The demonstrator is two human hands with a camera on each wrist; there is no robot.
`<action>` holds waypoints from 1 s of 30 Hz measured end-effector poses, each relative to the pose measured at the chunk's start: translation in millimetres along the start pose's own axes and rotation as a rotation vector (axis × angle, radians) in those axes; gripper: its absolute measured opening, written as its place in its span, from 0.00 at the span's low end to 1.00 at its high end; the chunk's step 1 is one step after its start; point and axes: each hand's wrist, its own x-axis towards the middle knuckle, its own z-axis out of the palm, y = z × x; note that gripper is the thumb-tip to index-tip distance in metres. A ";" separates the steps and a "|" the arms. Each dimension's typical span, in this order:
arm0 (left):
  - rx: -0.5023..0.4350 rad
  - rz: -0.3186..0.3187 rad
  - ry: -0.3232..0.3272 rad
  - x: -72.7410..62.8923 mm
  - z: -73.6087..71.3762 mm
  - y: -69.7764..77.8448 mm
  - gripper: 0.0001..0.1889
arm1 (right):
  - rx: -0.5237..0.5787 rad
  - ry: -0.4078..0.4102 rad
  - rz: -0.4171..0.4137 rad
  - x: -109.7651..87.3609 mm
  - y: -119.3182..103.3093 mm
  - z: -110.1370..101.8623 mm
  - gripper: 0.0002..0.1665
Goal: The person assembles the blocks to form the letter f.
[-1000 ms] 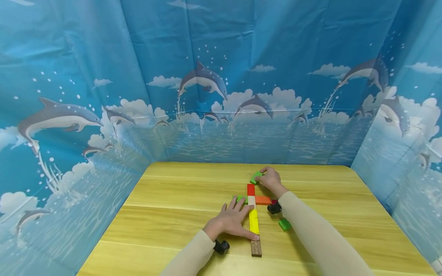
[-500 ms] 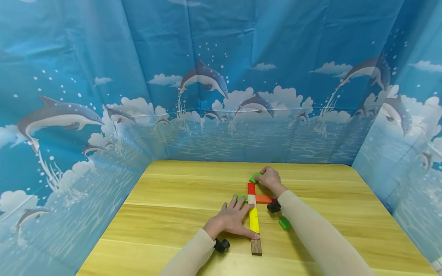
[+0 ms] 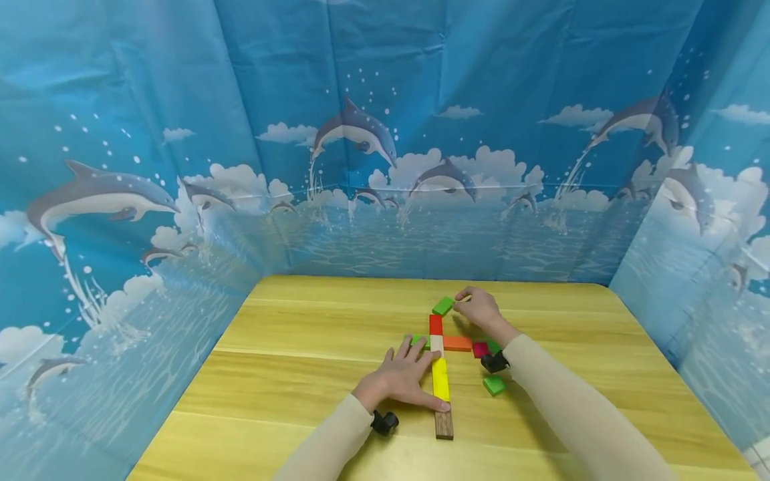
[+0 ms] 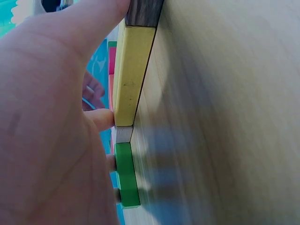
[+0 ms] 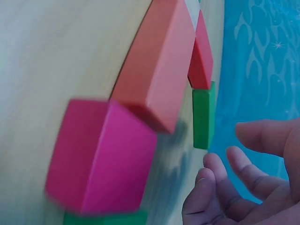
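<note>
On the table lies a cross of toy blocks around a white block (image 3: 437, 345). Red (image 3: 436, 325), orange (image 3: 457, 343), yellow (image 3: 440, 379) and left green (image 3: 418, 342) blocks surround it, with a brown block (image 3: 444, 425) below the yellow one. My left hand (image 3: 400, 377) lies spread over them, its thumb at the yellow-brown join and fingertips on the white and left green blocks. A far green block (image 3: 443, 306) sits slanted at the red block's far end. My right hand (image 3: 480, 309) is just right of it, empty, fingers apart from the block in the right wrist view.
A magenta block (image 3: 480, 350) is at the orange block's right end, with a green block (image 3: 494, 347) partly hidden behind the right wrist camera (image 3: 494, 363). Another green block (image 3: 494, 385) lies nearer. A dolphin-print curtain (image 3: 385, 220) stands behind the table (image 3: 289, 361).
My right hand has let go of the far green block and moved slightly right. That block had shifted a little closer to the red one. The left hand has stayed in place.
</note>
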 end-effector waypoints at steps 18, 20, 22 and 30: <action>0.003 -0.018 -0.004 0.4 0.7 1.5 0.56 | -0.070 -0.033 -0.190 -51.7 20.2 -29.0 0.13; -0.004 -0.019 0.007 -0.4 1.2 2.3 0.57 | -0.090 -0.053 -0.218 -56.8 24.3 -31.1 0.13; -0.009 -0.020 0.011 -0.9 1.6 2.7 0.57 | -0.109 -0.068 -0.247 -60.7 28.9 -32.5 0.13; -0.014 -0.016 0.007 -1.5 4.1 3.1 0.57 | -0.170 -0.128 -0.324 -75.4 42.3 -37.8 0.15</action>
